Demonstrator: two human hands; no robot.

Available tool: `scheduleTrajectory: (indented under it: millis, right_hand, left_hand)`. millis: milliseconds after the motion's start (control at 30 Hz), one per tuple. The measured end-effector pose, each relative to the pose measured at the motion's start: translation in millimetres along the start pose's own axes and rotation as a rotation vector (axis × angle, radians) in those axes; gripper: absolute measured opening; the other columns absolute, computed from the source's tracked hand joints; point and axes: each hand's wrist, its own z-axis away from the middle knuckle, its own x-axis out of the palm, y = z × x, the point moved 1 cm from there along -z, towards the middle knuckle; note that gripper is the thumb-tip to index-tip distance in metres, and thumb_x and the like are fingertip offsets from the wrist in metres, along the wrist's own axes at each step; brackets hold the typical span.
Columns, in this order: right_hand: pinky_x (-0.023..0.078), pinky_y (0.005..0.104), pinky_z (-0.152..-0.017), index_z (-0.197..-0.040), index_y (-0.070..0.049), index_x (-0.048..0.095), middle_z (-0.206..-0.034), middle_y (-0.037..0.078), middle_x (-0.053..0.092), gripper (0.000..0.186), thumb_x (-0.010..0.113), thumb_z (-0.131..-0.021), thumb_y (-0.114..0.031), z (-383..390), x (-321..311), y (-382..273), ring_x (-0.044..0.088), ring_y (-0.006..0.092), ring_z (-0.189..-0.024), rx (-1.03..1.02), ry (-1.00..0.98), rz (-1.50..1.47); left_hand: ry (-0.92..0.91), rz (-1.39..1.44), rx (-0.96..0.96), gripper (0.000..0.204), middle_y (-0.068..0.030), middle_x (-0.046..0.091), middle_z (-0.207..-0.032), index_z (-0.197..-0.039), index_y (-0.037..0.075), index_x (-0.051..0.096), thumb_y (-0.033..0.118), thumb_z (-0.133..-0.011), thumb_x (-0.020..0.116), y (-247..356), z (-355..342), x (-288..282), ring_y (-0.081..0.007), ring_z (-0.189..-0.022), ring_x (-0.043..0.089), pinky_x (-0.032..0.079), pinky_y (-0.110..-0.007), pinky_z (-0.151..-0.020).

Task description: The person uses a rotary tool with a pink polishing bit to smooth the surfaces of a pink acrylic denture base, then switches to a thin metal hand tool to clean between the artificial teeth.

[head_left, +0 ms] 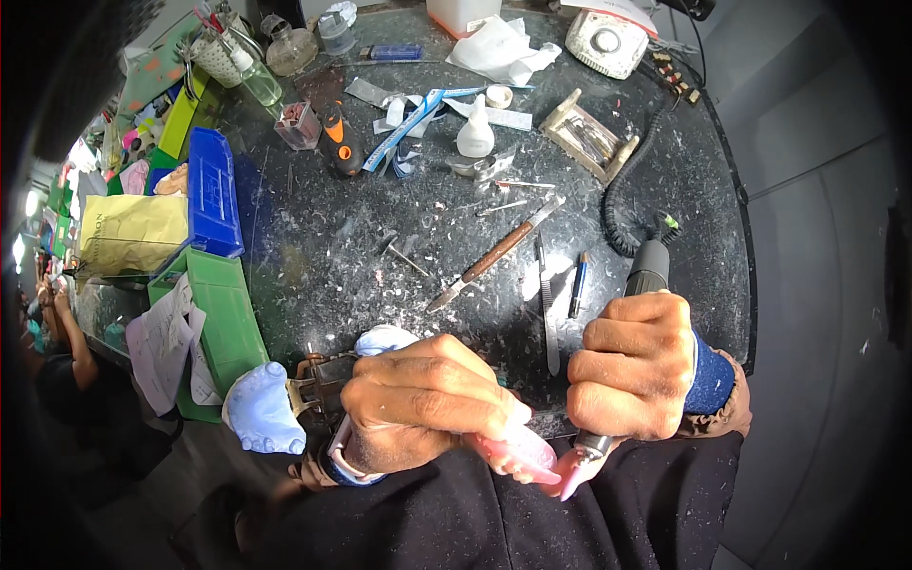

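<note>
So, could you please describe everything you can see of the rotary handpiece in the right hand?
The handpiece is a slim grey and black tool, gripped in the fist of the right hand. Its upper end rises above the knuckles, where a black coiled cord runs off across the dark worktop. Its metal nose shows below the hand, carrying a pink tapered bit that points down beside the pink piece in the left hand.

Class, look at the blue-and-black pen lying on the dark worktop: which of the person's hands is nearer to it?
Right. The right hand, gripping the rotary handpiece, sits just below and right of the pen. The left hand, holding the pink denture piece, is farther off, lower left.
</note>
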Motion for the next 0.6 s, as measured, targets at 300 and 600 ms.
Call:
scheduleTrajectory:
  millis: [300, 600]
  right_hand:
    - [0.035, 0.0255, -0.036, -0.065, -0.009, 0.049, -0.056, -0.001, 0.039, 0.053, 0.063, -0.069, -0.06, -3.9, 3.8, 0.5, 0.043, 0.0118, -0.042, 0.062, 0.04, -0.071]
    - [0.034, 0.0258, -0.037, -0.065, -0.009, 0.05, -0.056, -0.001, 0.039, 0.05, 0.063, -0.07, -0.057, -2.3, 7.0, 3.9, 0.043, 0.0119, -0.042, 0.044, 0.044, -0.092]
  left_hand:
    - [-0.033, 0.139, -0.001, 0.022, -0.0076, 0.068, -0.076, -0.077, 0.002, 0.068, 0.005, -0.058, 0.078, -4.3, 4.4, -1.3, -0.0187, -0.07, 0.063, 0.053, -0.028, -0.06]
    - [-0.074, 0.116, -0.008, 0.02, -0.0086, 0.068, -0.078, -0.078, 0.002, 0.068, 0.007, -0.061, 0.078, -4.1, 3.6, -3.9, -0.0184, -0.07, 0.063, 0.052, -0.027, -0.059]
